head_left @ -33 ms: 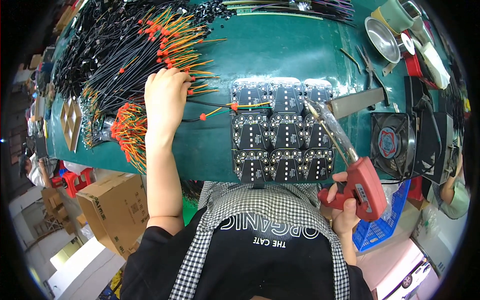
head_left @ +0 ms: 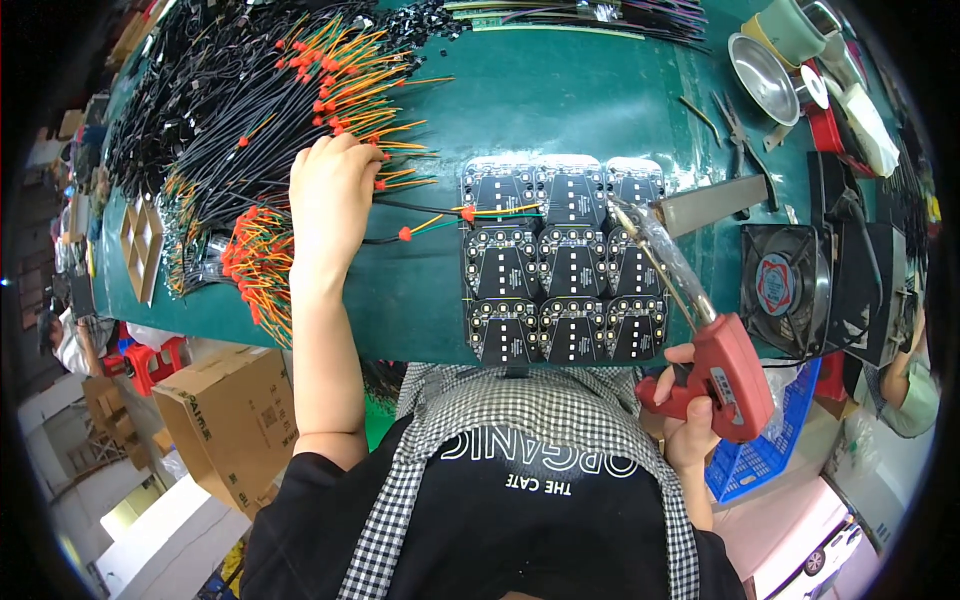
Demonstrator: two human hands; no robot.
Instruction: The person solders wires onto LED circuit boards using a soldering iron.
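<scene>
My left hand (head_left: 335,195) is closed around thin black cables at the edge of a big cable pile. From it two cables run right, each with a red bead (head_left: 405,234) and bare orange and green wires. One cable's wire ends lie over the upper part of a panel of black circuit boards (head_left: 503,270). In my right hand (head_left: 690,405) is a red soldering gun (head_left: 735,378), a finger at its trigger. Its long metal nozzle points up and left, the tip (head_left: 620,212) over the panel's upper right, apart from those wire ends.
Heaped black cables (head_left: 230,110) with red beads cover the table's left side. A small fan (head_left: 778,277) stands at right, beside a flat metal bar (head_left: 715,203), pliers (head_left: 738,135) and a metal bowl (head_left: 764,78). A cardboard box (head_left: 225,420) and blue crate (head_left: 765,450) are below the table edge.
</scene>
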